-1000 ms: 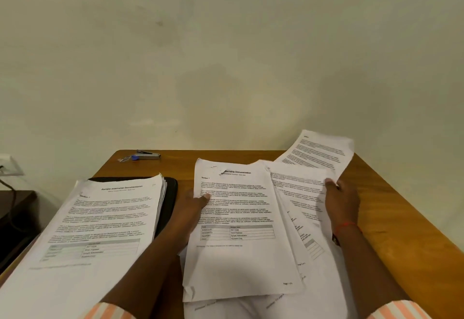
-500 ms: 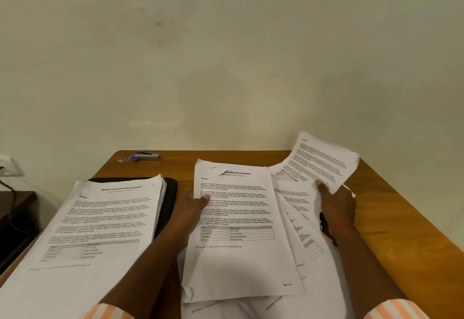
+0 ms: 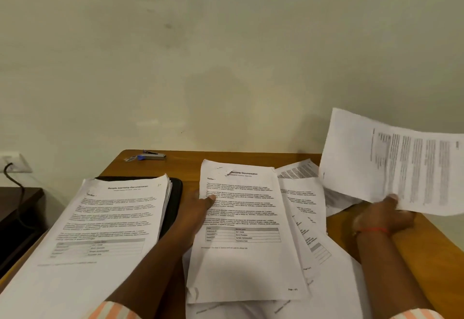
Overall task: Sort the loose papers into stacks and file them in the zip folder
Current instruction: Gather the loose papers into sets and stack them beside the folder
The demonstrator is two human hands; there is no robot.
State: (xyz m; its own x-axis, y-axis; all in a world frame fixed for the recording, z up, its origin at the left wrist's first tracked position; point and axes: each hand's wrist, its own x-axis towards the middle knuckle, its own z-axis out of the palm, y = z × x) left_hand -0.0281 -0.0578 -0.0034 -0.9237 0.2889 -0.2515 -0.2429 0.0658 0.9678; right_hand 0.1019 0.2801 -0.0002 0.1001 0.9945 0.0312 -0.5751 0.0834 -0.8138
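zip folder (image 3: pixel 176 199) mostly under stack (image 3: pixel 108 218) | raised sheet (image 3: pixel 391 168) blurred, cropped right

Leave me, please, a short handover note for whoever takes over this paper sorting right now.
Left hand: grips the left edge of the top sheet of the loose pile, thumb on top.
Right hand: pinches a raised sheet, held up above the right side of the table.
Papers: a sorted stack lies on the black zip folder at left; the loose pile is fanned out in the middle.
Done: one stack built.
Left: place the raised sheet, sort the loose pile, then file everything in the zip folder, which holds nothing visible yet.
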